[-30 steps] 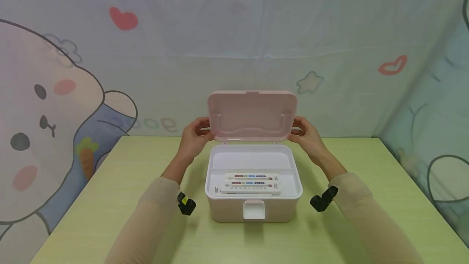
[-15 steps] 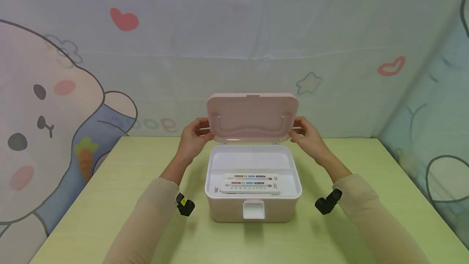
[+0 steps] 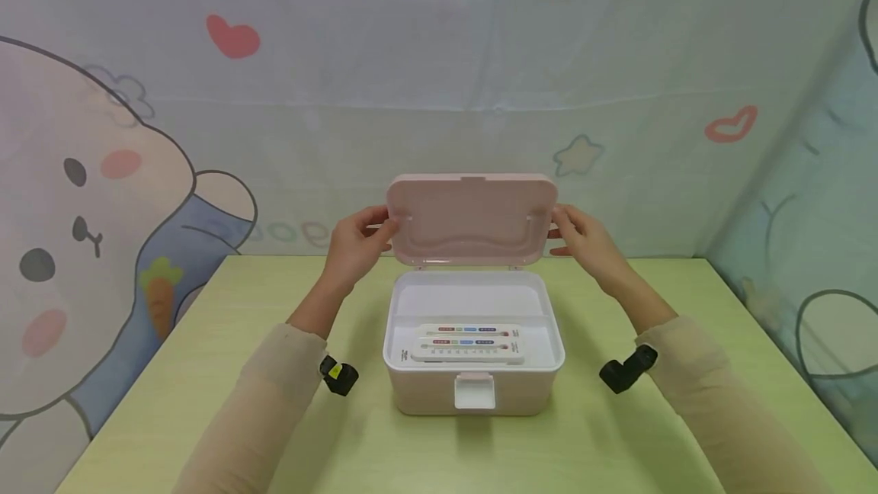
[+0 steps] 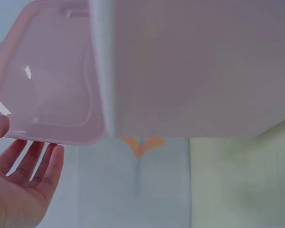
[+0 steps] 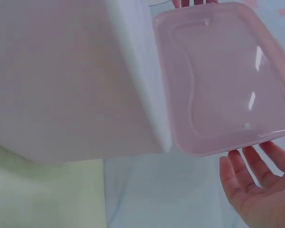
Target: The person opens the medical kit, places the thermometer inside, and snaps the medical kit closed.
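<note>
A box (image 3: 473, 391) with a pale pink body stands on the table, its pink lid (image 3: 473, 212) raised upright on the rear hinges. In the white tray (image 3: 494, 296) at its top lie two white thermometer cards (image 3: 466, 349) with coloured bands, one partly over the other. My left hand (image 3: 353, 246) holds the lid's left edge, thumb at the inner rim and fingers behind. On the opposite edge, my right hand (image 3: 591, 246) has its thumb at the rim and its fingers reaching behind the lid. The lid hides some fingertips.
A white latch (image 3: 475, 392) sits on the box's front. The light yellow-green table (image 3: 274, 303) extends to both sides. Behind it hangs a printed cloth (image 3: 439, 59) with hearts and a cartoon animal. Black cameras (image 3: 339, 376) are on both wrists.
Both hands have slid a little upward along the lid's side edges, and the forearms have spread outward. The lid tipped very slightly at first; the box and thermometer cards stay in place.
</note>
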### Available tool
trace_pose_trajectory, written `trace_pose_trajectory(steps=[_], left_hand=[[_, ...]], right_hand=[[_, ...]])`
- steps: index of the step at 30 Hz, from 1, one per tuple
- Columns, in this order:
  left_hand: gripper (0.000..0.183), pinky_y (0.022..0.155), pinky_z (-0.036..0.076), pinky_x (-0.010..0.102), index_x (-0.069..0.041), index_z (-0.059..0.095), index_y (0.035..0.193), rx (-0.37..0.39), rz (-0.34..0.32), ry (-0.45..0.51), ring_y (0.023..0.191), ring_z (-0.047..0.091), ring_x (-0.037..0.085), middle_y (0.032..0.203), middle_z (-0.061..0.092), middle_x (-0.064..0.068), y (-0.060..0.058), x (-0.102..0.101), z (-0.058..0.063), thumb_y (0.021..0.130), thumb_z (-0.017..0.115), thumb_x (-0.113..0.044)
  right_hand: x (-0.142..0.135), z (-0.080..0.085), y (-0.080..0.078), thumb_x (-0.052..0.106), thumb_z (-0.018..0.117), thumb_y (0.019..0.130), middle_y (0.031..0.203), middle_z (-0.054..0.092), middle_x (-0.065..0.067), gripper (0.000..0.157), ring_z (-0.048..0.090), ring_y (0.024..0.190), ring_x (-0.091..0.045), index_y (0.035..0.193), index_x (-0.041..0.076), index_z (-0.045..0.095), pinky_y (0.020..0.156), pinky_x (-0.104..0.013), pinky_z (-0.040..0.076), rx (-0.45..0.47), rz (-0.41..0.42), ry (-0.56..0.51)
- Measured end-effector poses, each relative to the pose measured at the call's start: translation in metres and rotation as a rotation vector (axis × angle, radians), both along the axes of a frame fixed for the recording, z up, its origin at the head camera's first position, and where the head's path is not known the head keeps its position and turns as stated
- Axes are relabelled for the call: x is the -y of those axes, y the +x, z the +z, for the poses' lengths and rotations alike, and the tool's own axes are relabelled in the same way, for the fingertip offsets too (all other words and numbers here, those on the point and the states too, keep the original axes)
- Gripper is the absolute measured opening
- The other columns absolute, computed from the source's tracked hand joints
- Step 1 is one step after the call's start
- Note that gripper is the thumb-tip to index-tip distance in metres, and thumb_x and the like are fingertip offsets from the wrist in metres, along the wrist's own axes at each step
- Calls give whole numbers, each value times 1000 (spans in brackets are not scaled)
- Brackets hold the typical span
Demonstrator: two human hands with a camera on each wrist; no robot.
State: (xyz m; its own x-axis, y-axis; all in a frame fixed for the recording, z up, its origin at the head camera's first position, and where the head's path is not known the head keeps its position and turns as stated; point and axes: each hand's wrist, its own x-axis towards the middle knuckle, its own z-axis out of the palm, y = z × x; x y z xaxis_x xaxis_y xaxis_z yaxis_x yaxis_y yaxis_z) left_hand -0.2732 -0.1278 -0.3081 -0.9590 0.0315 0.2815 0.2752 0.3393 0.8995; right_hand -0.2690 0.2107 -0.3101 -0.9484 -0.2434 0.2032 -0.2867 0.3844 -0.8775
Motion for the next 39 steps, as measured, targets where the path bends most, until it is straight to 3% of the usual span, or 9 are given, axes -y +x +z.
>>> trace_pose_trajectory(steps=[8,14,18,30,39], left_hand=[[52,80,54,34,-13,54,130,83,7,-32,99,63,22,120,58,7,8,4,21,90,54,-46],[58,79,54,31,-11,56,126,144,-6,16,99,64,22,121,58,6,10,6,29,87,53,-54],[58,79,54,32,-11,56,125,170,-15,40,99,64,24,120,59,8,15,7,34,87,51,-54],[62,81,53,36,-10,54,123,244,7,-14,104,62,27,124,57,11,38,8,41,85,51,-59],[58,88,50,36,-8,54,127,264,-63,-53,111,58,23,126,56,9,56,9,42,89,50,-52]], right_hand=[[2,21,6,54,28,95,133,44,-18,67,50,118,-34,140,5,36,91,-42,47,102,4,-25],[1,28,9,56,28,95,133,44,-21,72,49,118,-35,138,-1,36,91,-38,47,138,32,-24],[-1,29,9,58,26,93,130,45,-21,75,51,117,-35,137,-1,37,88,-32,50,145,52,-12],[3,40,29,57,35,92,136,38,-23,76,44,124,-36,142,0,28,89,-35,49,255,87,-60],[-7,42,46,55,33,95,139,38,-25,75,41,126,-37,140,-5,30,95,-40,44,259,141,72]])
